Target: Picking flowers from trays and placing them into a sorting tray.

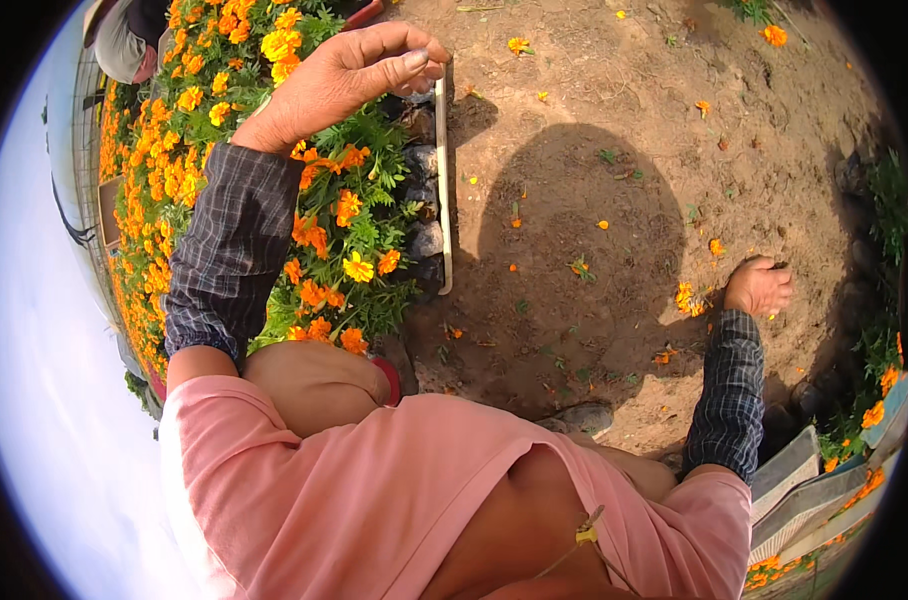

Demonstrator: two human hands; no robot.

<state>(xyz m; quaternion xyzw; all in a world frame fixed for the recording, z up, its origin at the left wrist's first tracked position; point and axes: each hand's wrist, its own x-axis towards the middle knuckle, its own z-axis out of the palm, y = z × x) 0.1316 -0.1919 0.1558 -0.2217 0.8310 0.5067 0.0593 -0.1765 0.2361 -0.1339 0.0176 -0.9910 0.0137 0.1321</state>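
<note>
My left hand (349, 80) is raised over the marigold plants at the upper left. Its thumb and fingers are drawn together near the far end of a pale, thin-edged tray (444, 190); whether they grip anything there is hidden. Orange and yellow marigolds (319, 235) with green leaves grow in dark pots or bags (426, 240) along that tray edge. My right hand (759, 287) is low over the bare soil on the right, its fingers curled, and what they may hold cannot be seen. Fallen orange blossoms (689, 300) lie just left of it.
Loose petals and flower heads (717, 247) dot the brown soil (574, 60). More potted plants (889, 200) line the right side, with pale stacked trays (789, 470) at the lower right. Another person (124, 45) is among the flowers at the upper left.
</note>
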